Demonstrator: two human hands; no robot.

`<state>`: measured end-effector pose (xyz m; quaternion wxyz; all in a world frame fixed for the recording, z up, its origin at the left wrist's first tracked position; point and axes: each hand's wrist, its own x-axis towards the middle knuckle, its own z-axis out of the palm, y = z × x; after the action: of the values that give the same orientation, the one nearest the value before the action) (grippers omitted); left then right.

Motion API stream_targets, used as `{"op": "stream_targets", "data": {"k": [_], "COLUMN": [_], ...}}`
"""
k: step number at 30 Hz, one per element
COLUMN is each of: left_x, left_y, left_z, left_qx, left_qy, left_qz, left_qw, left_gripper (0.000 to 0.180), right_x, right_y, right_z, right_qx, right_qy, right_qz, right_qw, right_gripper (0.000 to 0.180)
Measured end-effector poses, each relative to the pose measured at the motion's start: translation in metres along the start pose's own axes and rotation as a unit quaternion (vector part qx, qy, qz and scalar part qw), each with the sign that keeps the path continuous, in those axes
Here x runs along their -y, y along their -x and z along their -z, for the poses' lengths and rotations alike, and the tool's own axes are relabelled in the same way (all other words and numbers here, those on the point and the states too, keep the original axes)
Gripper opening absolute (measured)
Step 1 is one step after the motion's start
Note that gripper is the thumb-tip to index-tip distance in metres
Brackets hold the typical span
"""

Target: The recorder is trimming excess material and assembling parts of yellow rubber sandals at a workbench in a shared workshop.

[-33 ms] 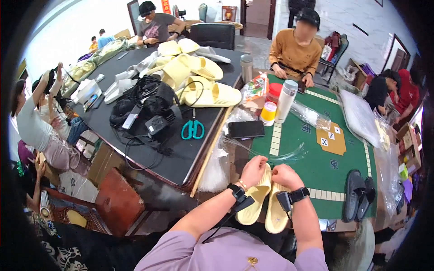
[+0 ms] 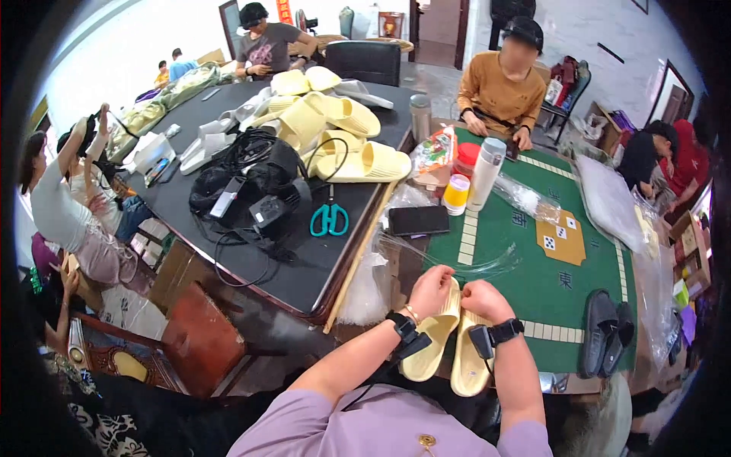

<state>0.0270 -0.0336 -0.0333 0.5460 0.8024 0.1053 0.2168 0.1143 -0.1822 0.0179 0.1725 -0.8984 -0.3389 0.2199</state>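
Pair of pale yellow slippers (image 2: 430,346) is right in front of the wearer, at the near edge of the green mat (image 2: 525,297), heels pointing back at them. Left hand (image 2: 432,291) is at the toe end of the left slipper, right hand (image 2: 487,301) at the toe end of the other one. Fingers are curled in on both, but I honestly can't tell if either grip is pinching something or just touching. Some thin clear strands (image 2: 476,268) lie just beyond the hands.

On the writing front: big dark characters (image 2: 565,280) are printed on the mat, and the orange-yellow card (image 2: 568,251) has white squares with black dots. The snack bag (image 2: 434,156) is covered in colorful print, too small to read, and it's near the red tub (image 2: 466,158) and the pale tumbler (image 2: 486,175). There's a red banner (image 2: 284,13) with lettering on the far wall. The right yellow slipper has a small mark on its insole, not legible.

Over on the dark tabletop (image 2: 301,266): a heap of yellow and white slippers (image 2: 365,161), plus teal-handled scissors (image 2: 330,219).
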Motion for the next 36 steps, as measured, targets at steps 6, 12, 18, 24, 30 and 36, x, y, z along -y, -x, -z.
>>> {"op": "stream_targets", "data": {"k": [6,12,18,24,30,36], "left_x": [-0.002,-0.016,-0.009,-0.012,-0.020,-0.018], "left_y": [-0.001,0.001,-0.001,0.000,0.001,0.000], "left_z": [0.001,0.005,0.005,0.004,0.008,0.006], "left_qx": [0.038,0.077,0.057,0.055,0.047,0.044], "left_qy": [-0.002,-0.019,-0.049,-0.110,-0.012,-0.008], "left_qz": [0.026,0.016,-0.054,-0.110,0.000,-0.007], "left_qw": [0.999,0.997,0.996,0.986,0.999,0.999], "left_gripper": [0.025,0.024,0.019,0.017,0.016,0.014], "right_x": [-0.009,-0.009,-0.001,-0.004,0.006,0.004], "right_y": [-0.002,-0.002,0.001,0.004,0.010,0.009], "right_z": [-0.020,-0.023,-0.026,-0.026,-0.026,-0.026], "right_qx": [-0.207,-0.264,-0.215,-0.243,-0.253,-0.305], "right_qy": [-0.152,-0.339,-0.365,-0.432,-0.351,-0.432], "right_qz": [-0.011,0.029,0.065,0.084,0.091,0.045], "right_qw": [0.966,0.902,0.903,0.864,0.897,0.847], "right_gripper": [0.017,0.016,0.013,0.011,0.013,0.015]}}
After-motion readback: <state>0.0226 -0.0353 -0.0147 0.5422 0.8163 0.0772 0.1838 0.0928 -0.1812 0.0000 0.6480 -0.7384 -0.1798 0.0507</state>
